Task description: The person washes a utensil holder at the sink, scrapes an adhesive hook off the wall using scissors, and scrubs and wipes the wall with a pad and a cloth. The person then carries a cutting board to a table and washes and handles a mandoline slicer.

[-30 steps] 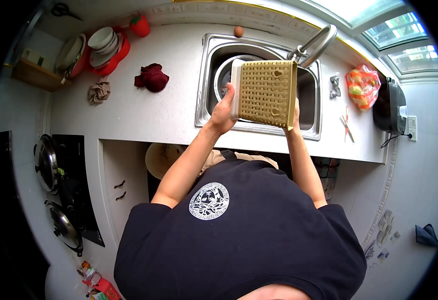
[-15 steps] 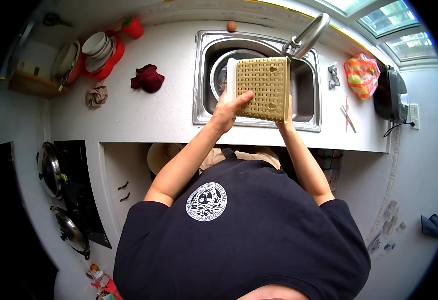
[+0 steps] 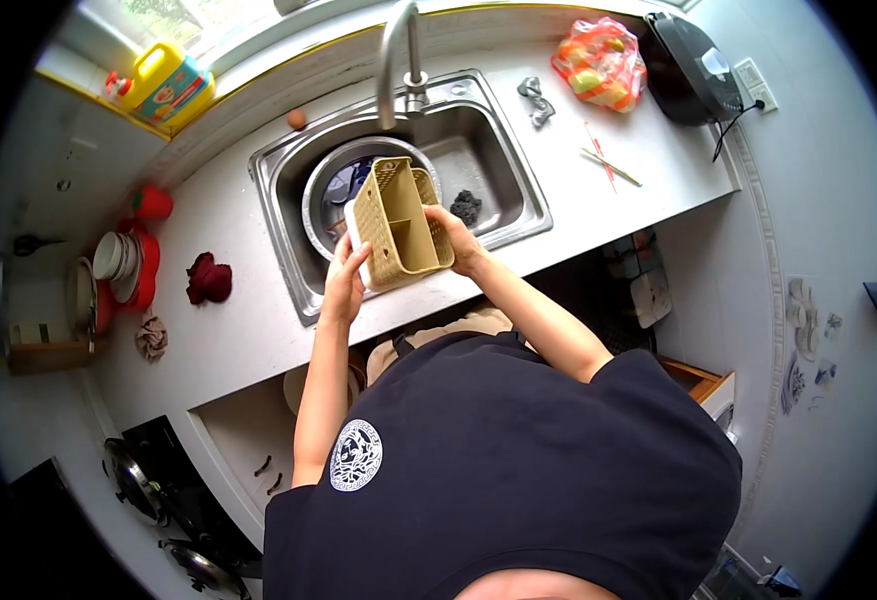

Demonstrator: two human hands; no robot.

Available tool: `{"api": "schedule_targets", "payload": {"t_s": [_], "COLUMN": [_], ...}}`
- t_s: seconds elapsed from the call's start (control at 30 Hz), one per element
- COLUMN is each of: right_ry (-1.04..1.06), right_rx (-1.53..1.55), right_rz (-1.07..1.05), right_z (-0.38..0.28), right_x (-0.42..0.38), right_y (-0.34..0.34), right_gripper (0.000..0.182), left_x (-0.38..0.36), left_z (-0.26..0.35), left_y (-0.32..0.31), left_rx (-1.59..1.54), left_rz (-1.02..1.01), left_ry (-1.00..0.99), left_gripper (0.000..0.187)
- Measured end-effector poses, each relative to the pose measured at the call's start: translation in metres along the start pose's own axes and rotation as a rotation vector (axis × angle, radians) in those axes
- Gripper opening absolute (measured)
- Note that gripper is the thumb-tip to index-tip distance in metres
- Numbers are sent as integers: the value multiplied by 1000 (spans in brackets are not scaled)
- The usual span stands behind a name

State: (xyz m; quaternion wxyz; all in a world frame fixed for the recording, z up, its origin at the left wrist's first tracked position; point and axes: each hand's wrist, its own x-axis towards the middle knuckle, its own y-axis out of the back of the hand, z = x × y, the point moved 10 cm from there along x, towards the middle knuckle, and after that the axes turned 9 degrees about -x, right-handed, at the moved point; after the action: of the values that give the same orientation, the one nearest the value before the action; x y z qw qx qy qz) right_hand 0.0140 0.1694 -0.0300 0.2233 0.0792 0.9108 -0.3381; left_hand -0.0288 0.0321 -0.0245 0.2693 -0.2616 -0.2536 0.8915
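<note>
Head view, only view available. A beige woven-pattern plastic basket (image 3: 398, 225) is held over the front edge of the sink (image 3: 498, 150), just above the steel basin (image 3: 333, 175) that sits in it. The basket is tipped on its side with the open mouth facing up toward the camera, probably so the inside can be checked or drained over the sink.

Left hand (image 3: 343, 280): grip clamped on the near left wall of the basket, fingers wrapped on the rim. Right hand (image 3: 455, 238): grip closed on the right wall, thumb side partly hidden behind the basket.

Basket look: rectangular, perforated lattice walls, an inner divider making two compartments, paler rim. No contents are seen inside.

Around it: the faucet (image 3: 398, 60) arcs over the sink, no water flow can be made out. A dark scrubber (image 3: 466, 207) lies in the sink, right of the basin. On the bench (image 3: 248, 330): a dark red cloth (image 3: 208, 278) to the left, a bag of fruit (image 3: 601, 62) and chopsticks (image 3: 608, 165) to the right. Stacked bowls (image 3: 118, 262) sit far left.
</note>
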Motion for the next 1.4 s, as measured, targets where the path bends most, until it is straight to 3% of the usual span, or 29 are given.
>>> {"api": "schedule_targets", "payload": {"t_s": [0.03, 0.1, 0.17, 0.23, 0.27, 0.3, 0.37, 0.5, 0.57, 0.6, 0.7, 0.83, 1.0, 1.23, 1.4], "right_ry": [80, 247, 339, 420, 458, 504, 458, 333, 277, 284, 181, 219, 133, 55, -34], "right_rx": [-70, -350, -594, -778, -823, -871, -839, -853, -893, -983, -867, -997, -953, -850, -883], "right_rz": [51, 221, 307, 251, 282, 298, 276, 195, 132, 75, -194, -274, -132, 181, 313], "right_z": [-6, -35, -72, -96, -99, -100, -91, -68, -57, -53, -34, 3, 26, 55, 60], "right_x": [11, -5, -28, -37, -38, -35, -26, -4, 7, 11, 7, 28, 48, 54, 60], "right_y": [25, 69, 87, 100, 115, 125, 137, 140, 121, 104, 35, 1, -12, 27, 34], "right_gripper": [45, 46, 48, 51, 53, 55, 62, 74, 79, 82, 78, 64, 55, 50, 45], "left_x": [2, 8, 20, 21, 25, 25, 37, 27, 15, 0, -45, -116, -179, -251, -324], "left_z": [-10, -16, -41, -54, -65, -68, -66, -59, -76, -66, -54, -3, 60, 116, 122], "left_y": [8, -11, -38, -90, -104, -116, -132, -122, -82, -79, -4, 69, 168, 269, 323], "left_rx": [68, 75, 150, 130, 130, 129, 209, 139, -117, -132, -89, -139, -17, -130, -331], "left_rz": [144, 183, 42, -28, -19, 64, 28, 63, 226, 223, 511, 737, 846, 913, 931], "left_ry": [81, 72, 123, 156, 195, 210, -44, -163, -101, -106, -158, -234, -333, -278, -414], "left_gripper": [75, 79, 92, 105, 102, 82, 77, 65, 54, 47, 34, 27, 37, 35, 34]}}
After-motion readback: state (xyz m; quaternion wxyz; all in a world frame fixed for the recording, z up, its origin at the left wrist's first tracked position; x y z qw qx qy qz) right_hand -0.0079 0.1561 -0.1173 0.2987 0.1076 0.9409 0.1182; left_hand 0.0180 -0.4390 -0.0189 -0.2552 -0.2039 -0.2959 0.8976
